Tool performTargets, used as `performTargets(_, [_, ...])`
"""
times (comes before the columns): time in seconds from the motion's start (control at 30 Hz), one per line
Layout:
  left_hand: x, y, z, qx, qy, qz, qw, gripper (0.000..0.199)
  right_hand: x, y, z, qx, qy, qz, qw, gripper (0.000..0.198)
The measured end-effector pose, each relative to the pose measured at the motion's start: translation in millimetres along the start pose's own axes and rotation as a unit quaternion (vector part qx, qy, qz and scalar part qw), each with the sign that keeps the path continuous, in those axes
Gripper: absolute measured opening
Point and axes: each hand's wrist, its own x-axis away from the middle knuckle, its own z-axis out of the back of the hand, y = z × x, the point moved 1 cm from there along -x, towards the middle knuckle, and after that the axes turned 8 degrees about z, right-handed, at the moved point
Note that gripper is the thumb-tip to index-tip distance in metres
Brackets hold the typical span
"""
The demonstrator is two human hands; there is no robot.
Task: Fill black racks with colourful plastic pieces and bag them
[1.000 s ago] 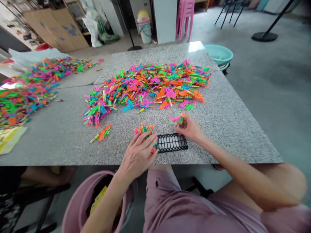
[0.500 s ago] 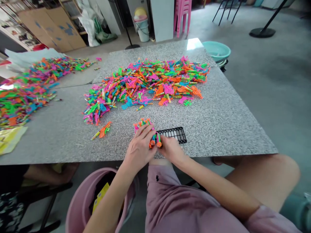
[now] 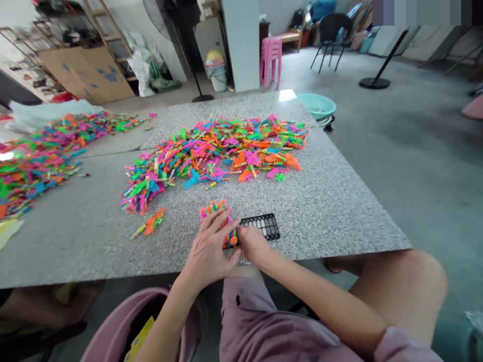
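A black plastic rack with a grid of slots (image 3: 269, 226) lies near the front edge of the table. Small bright plastic toy guns (image 3: 215, 205) stand packed side by side in its left part, mostly orange at the ends. My left hand (image 3: 209, 246) lies over these toys with its fingers stretched and thumb apart. Against the last toy in the row, my right hand (image 3: 253, 245) is closed with curled fingers; what they hold is hidden. An orange and green toy gun with a yellow tube (image 3: 151, 222) lies alone to the left.
A large heap of toy guns (image 3: 226, 146) covers the middle of the granite table (image 3: 332, 211). Another heap (image 3: 41, 161) lies at the left. A pink bin (image 3: 109, 322) stands below the front edge, beside my legs. Another person's limb (image 3: 53, 306) shows at lower left.
My head view has tilted up, showing more of the room. My right hand has shifted slightly off the end toy, which now sits in line with the others. My left fingers have spread a little.
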Motion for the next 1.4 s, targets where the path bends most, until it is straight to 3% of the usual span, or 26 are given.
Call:
performTargets(0.1, [-0.5,-5.0,-0.4,-0.015,0.019,-0.004,1.000,0.033,-1.5,14.1,13.1,-0.028,-0.017,0.032,0.999,0.029])
performTargets(0.2, [-2.7,-13.2,-5.7,-0.024,0.046,-0.027,0.998,0.025,-11.5,66.2,45.8,-0.026,0.043,0.007,0.999,0.029])
performTargets(0.3, [-4.7,-18.9,-10.6,-0.025,0.059,-0.053,0.997,0.025,-26.0,130.3,82.4,0.095,0.168,-0.107,0.975,0.042])
performTargets(0.4, [-5.0,-21.2,-13.8,-0.031,0.076,-0.052,0.995,0.029,-31.6,160.7,89.1,0.188,0.157,-0.103,0.964,0.047])
performTargets(0.53, [-3.9,-19.8,-15.7,-0.032,0.087,-0.043,0.995,0.028,-20.2,152.5,75.8,0.229,0.123,-0.072,0.963,0.034])
performTargets(0.63, [-4.5,-16.7,-14.4,-0.027,0.081,-0.031,0.996,0.025,-24.0,150.5,90.7,0.214,0.084,-0.064,0.971,0.026])
performTargets(0.8, [-5.3,-14.2,-12.2,-0.022,0.062,-0.030,0.997,0.027,-56.3,171.0,122.8,0.196,0.011,0.101,0.975,0.032])
performTargets(0.9, [-3.1,-15.9,-7.3,-0.022,0.050,-0.034,0.998,0.038,-50.9,187.0,122.3,0.188,-0.013,0.134,0.973,0.025])
performTargets(0.97, [-0.6,-15.0,0.9,-0.024,0.065,-0.031,0.997,0.050,-32.7,198.6,120.3,0.177,-0.017,0.121,0.976,0.023])
performTargets(1.03, [1.8,-7.8,11.9,-0.028,0.119,-0.026,0.992,0.052,-11.7,206.4,119.4,0.170,-0.011,0.097,0.981,0.025])
performTargets(1.1, [3.1,9.8,20.8,-0.015,0.178,-0.030,0.983,0.047,1.5,205.8,117.9,0.164,0.018,0.067,0.984,0.024])
performTargets(1.17, [3.4,38.4,22.0,0.032,0.201,-0.055,0.978,0.044,1.7,196.4,112.8,0.146,0.070,0.025,0.987,0.026])
performTargets(1.27, [3.2,88.0,2.7,0.120,0.139,-0.125,0.975,0.038,-12.3,175.1,95.9,0.100,0.098,-0.042,0.989,0.044])
performTargets(1.33, [2.0,110.4,-21.7,0.137,0.054,-0.132,0.980,0.036,-17.2,165.1,82.2,0.083,0.086,-0.063,0.991,0.036])
performTargets(1.4, [-1.3,117.9,-48.1,0.137,0.008,-0.091,0.986,0.037,-12.6,162.7,71.7,0.077,0.089,-0.067,0.991,0.020])
